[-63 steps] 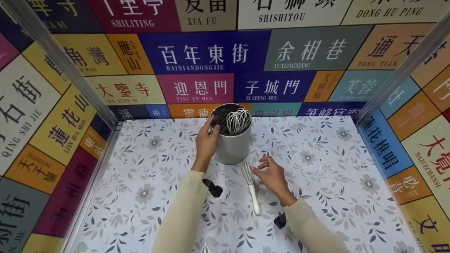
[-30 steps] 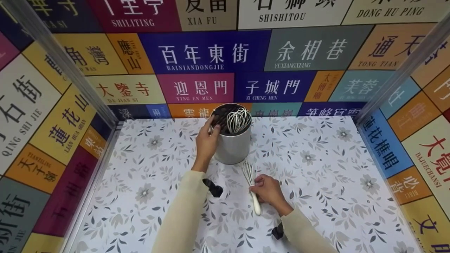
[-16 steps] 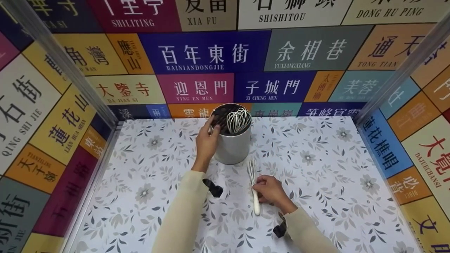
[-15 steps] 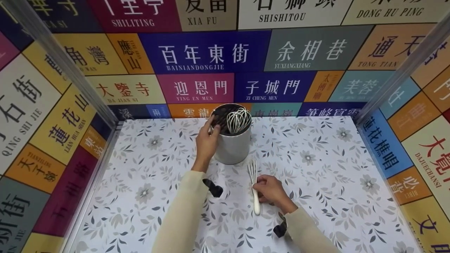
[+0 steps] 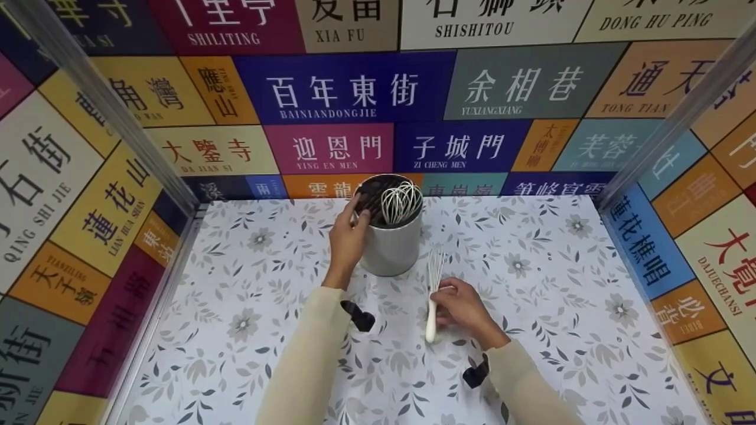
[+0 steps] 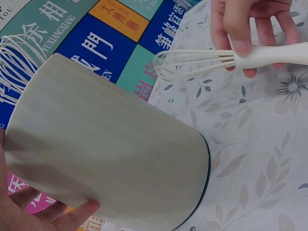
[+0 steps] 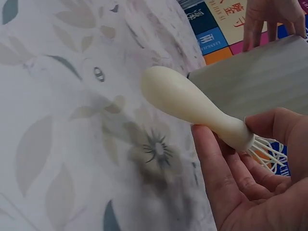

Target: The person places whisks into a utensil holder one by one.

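Note:
A grey-white cylindrical utensil holder (image 5: 390, 251) with a dark insert stands upright at the back middle of the table. The wire head of one whisk (image 5: 400, 202) sticks up from its top. My left hand (image 5: 348, 233) holds the holder by its left side near the rim; in the left wrist view its fingertips (image 6: 89, 209) lie against the wall. To the right and nearer, my right hand (image 5: 463, 304) pinches a second whisk (image 5: 432, 316) at the top of its white handle. That whisk is raised off the table, wires pointing away, and the right wrist view shows its handle end (image 7: 166, 91).
A white tablecloth (image 5: 248, 360) with grey leaves and flowers covers the table. Panels printed with place names (image 5: 348, 88) close off the back and both sides, with metal posts (image 5: 673, 112) at the corners. The holder stands close to the back panel.
The right hand came down from beside the wires, took the lying whisk by its handle, and has lifted it slightly away and to the right. The left hand and holder stay put.

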`<action>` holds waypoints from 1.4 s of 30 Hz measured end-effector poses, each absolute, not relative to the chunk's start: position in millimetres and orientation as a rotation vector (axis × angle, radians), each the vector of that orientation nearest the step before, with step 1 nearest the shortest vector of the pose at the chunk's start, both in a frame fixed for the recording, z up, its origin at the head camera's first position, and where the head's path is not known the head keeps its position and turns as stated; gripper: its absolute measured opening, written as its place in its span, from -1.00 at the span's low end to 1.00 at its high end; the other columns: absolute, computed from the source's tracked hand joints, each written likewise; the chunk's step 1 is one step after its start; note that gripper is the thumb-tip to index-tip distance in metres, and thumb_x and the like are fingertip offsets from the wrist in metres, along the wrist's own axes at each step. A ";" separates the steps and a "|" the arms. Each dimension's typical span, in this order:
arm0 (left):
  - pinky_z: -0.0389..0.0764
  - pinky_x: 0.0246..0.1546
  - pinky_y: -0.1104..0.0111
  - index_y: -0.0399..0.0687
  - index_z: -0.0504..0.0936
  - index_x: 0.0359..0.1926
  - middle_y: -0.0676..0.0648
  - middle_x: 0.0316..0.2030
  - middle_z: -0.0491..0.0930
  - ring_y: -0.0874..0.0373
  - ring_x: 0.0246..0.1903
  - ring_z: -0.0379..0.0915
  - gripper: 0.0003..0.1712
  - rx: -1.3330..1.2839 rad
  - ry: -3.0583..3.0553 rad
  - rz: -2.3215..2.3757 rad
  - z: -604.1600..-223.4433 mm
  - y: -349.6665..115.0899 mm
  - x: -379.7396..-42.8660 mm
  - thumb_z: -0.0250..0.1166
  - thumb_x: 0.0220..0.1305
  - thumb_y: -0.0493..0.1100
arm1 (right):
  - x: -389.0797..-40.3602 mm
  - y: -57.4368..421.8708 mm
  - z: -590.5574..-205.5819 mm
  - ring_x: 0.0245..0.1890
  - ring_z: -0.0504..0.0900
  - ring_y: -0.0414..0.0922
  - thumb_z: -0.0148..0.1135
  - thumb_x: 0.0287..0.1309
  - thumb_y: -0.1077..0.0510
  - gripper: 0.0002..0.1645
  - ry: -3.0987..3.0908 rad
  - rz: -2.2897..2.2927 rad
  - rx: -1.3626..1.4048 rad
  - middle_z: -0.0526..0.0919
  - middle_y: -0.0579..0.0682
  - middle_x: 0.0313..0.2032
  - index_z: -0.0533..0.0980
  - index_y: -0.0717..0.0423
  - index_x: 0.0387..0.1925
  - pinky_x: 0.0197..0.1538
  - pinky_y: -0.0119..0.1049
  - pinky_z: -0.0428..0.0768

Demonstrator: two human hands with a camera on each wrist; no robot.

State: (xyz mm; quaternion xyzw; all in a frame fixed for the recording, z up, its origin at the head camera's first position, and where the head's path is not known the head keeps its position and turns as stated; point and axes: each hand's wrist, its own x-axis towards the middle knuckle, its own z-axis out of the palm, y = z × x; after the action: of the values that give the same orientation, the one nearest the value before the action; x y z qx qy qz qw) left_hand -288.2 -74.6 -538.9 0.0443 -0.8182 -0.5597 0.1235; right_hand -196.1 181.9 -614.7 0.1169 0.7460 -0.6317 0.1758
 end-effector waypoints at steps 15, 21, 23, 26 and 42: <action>0.52 0.30 0.10 0.14 0.46 0.45 -0.20 0.33 0.52 -0.05 0.33 0.44 -0.44 0.145 -2.371 -1.646 -539.4 -74.0 -288.2 0.21 0.47 -0.04 | -229.2 189.9 -554.3 -0.13 0.75 -0.02 0.27 0.36 0.09 -0.49 2.158 -1.907 0.205 0.62 0.19 0.07 0.42 0.12 0.26 -0.13 -0.09 0.78; 0.50 0.31 0.10 0.14 0.45 0.46 -0.17 0.35 0.50 -0.04 0.35 0.42 -0.44 0.134 -2.385 -1.638 -540.0 -74.1 -289.3 0.18 0.48 -0.02 | -249.2 190.2 -530.1 -0.05 0.71 0.00 0.28 0.36 0.08 -0.50 2.229 -1.937 0.146 0.61 0.15 0.08 0.41 0.10 0.25 -0.12 -0.10 0.78; 0.50 0.32 0.11 0.15 0.44 0.46 -0.12 0.37 0.49 -0.01 0.37 0.40 -0.44 0.123 -2.387 -1.644 -540.1 -74.4 -289.5 0.17 0.49 -0.02 | -256.2 188.4 -520.0 -0.04 0.70 -0.01 0.28 0.35 0.09 -0.50 2.247 -1.952 0.134 0.61 0.14 0.09 0.40 0.11 0.24 -0.12 -0.11 0.78; 0.48 0.35 0.14 0.16 0.43 0.47 -0.08 0.40 0.46 0.02 0.41 0.35 -0.44 0.108 -2.386 -1.659 -540.5 -75.0 -289.6 0.16 0.51 -0.02 | -265.3 185.4 -504.9 -0.01 0.69 -0.02 0.29 0.33 0.11 -0.48 2.267 -1.979 0.115 0.59 0.16 0.11 0.39 0.13 0.24 -0.12 -0.10 0.78; 0.49 0.36 0.14 0.12 0.43 0.47 -0.14 0.40 0.46 -0.01 0.41 0.35 -0.44 0.090 -2.375 -1.660 -541.1 -76.6 -289.1 0.16 0.50 -0.04 | -298.9 174.5 -463.2 0.08 0.70 0.04 0.31 0.34 0.06 -0.50 2.461 -2.117 -0.060 0.59 0.12 0.11 0.41 0.08 0.22 -0.02 -0.10 0.76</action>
State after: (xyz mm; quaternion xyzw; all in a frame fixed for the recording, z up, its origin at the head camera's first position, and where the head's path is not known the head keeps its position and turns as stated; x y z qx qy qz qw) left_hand -289.1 -76.6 -541.1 0.0307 -0.8132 -0.5685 0.1209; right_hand -298.9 174.5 -463.2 -0.0184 0.7570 -0.6511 -0.0524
